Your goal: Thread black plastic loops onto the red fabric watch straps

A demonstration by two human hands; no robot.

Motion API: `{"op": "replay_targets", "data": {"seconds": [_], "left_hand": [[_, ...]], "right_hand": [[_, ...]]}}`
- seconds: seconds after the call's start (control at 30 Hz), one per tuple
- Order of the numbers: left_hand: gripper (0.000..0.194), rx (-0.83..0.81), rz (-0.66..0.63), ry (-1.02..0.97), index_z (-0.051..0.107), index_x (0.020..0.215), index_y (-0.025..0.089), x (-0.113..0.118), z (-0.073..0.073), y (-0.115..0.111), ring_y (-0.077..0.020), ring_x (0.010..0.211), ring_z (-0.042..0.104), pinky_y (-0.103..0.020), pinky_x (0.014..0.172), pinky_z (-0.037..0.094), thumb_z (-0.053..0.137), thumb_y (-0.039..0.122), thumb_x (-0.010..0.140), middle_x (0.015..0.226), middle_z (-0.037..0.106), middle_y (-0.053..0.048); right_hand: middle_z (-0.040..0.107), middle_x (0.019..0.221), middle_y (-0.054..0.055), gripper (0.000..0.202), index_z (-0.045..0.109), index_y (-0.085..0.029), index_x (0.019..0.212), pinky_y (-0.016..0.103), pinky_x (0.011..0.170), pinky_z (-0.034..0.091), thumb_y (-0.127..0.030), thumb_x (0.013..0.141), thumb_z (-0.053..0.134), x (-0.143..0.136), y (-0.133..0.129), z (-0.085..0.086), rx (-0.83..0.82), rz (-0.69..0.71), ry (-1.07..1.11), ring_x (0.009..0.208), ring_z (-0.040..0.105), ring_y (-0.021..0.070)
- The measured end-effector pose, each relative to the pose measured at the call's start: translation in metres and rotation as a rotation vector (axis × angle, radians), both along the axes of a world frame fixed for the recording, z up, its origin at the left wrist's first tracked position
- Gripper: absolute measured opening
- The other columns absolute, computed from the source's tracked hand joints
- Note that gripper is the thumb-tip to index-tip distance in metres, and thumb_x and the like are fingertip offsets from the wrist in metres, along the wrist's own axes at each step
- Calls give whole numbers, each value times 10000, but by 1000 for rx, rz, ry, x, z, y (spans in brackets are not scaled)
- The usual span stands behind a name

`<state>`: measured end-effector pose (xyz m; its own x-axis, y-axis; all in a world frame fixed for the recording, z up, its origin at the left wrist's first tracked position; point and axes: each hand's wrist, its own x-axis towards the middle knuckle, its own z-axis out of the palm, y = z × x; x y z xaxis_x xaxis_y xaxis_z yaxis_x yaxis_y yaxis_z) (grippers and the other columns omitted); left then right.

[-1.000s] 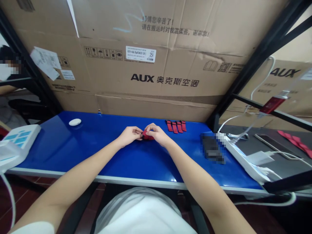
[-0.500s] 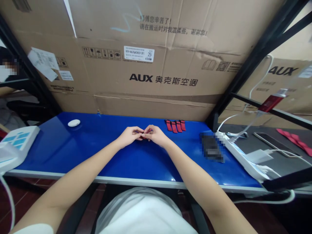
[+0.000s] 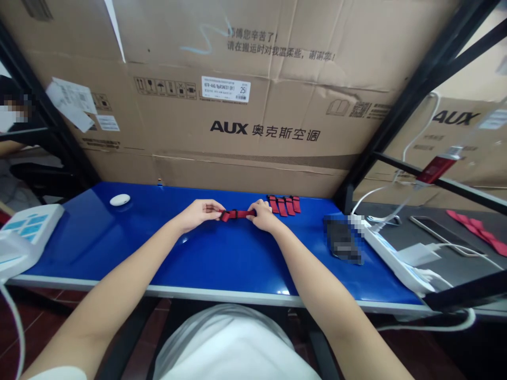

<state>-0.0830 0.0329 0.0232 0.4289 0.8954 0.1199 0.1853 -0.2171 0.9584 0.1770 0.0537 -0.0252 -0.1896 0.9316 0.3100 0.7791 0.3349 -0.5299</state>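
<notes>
Blue table (image 3: pixel 222 261) underneath, left hand (image 3: pixel 201 214) and right hand (image 3: pixel 262 214), now farther apart, pinch opposite ends of a red strap (image 3: pixel 243 214).

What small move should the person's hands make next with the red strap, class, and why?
Probably the left hand should straighten the small red flap beside its fingertips: it slants out of line, while the red strap runs fairly straight from the dark fitting to the right hand, which could steady it.
</notes>
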Motion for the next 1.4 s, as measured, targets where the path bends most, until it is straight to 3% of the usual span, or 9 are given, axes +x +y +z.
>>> {"op": "replay_targets", "data": {"seconds": [0.17,0.3,0.37,0.5,0.6,0.7,0.9,1.13,1.4], "left_hand": [[222,134,355,181,704,893,146,-21,-7,21,-174,658,647,-329,716,511,740,202,682,719,695,-45],[166,98,477,244,701,849,155,-22,-16,27,-173,575,612,-306,645,483,713,151,683,574,626,-10],[120,38,434,159,669,796,156,-15,-17,24,-162,549,594,-299,611,477,723,203,699,590,621,-10],[237,-14,241,-86,632,795,154,4,-15,9,-118,580,567,-244,541,433,745,351,726,785,666,-37],[297,-58,149,-194,628,847,143,16,-13,-1,-121,687,603,-213,530,413,755,390,742,980,694,-83],[311,-167,109,-321,568,810,135,22,-14,-5,-156,775,659,-244,609,482,781,350,735,1085,697,-128],[315,-224,52,-510,491,763,142,26,-11,-10,-217,939,689,-351,807,546,775,277,763,1099,705,-157],[323,-180,-95,-495,475,777,150,27,-9,-14,-191,894,701,-327,782,558,768,286,773,1077,705,-101],[334,-112,30,-456,626,901,134,29,-15,-12,-202,894,696,-406,858,568,832,285,685,993,714,-86]], "right_hand": [[557,672,9,26,597,-192,715,295,676,389,-202,727,617,9,11,-2,-134,-21,319,675,504,162],[493,564,-49,122,583,-203,776,254,568,356,-158,663,574,4,8,4,-117,14,429,547,461,126],[488,538,-60,152,581,-210,792,245,528,349,-156,651,567,-3,0,10,-143,82,523,509,459,119],[588,590,-20,110,608,-188,745,246,495,369,-244,667,663,-23,-19,22,-306,221,764,497,508,113],[656,689,14,249,660,-167,824,268,572,439,-286,632,765,-32,-30,27,-396,388,900,589,580,130],[684,755,30,334,688,-161,902,305,668,479,-310,624,794,-36,-34,29,-424,484,913,672,612,150],[683,914,53,243,707,-175,808,314,763,477,-404,727,721,-39,-34,26,-181,370,681,788,624,166],[708,738,28,274,688,-165,777,298,706,474,-432,725,722,-43,-35,27,-230,358,752,675,626,158],[697,658,38,320,607,-177,668,304,635,505,-415,611,814,-43,-35,31,-163,251,879,627,648,180]]}}
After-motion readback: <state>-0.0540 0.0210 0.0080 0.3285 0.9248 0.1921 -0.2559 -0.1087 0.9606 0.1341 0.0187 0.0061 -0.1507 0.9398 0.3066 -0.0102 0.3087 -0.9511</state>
